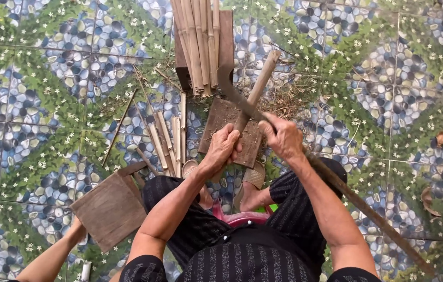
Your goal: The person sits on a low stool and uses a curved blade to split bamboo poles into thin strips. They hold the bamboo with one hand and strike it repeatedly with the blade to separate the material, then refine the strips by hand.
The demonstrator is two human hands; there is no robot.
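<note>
Your left hand (224, 149) gripped a pale, round bamboo stick (257, 90), tilted upright on a brown wooden block (220, 119) before your knees. Your right hand (284, 137) clasped a long curved dark knife (232, 91) against it. No packages or labels showed.

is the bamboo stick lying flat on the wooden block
No, the left hand props the bamboo stick at a slant with only its lower end on the wooden block, while the right hand holds the curved knife against it.
</note>
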